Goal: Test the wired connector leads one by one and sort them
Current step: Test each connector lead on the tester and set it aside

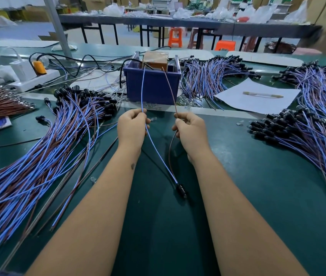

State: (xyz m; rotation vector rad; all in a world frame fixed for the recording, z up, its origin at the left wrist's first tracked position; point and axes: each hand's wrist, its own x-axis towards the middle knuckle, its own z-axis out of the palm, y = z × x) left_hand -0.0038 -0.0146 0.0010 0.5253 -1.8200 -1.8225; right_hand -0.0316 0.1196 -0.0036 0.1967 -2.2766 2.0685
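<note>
Blue wire (pixel 143 92) pinched left, brown wire (pixel 171 90) right

both hands (pixel 132 126) (pixel 191 128), fingers curled

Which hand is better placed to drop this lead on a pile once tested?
No clear winner. The left hand pinches the blue wire, the right hand the brown wire. Piles lie on both sides; the frame does not show which is the sorted one.
</note>
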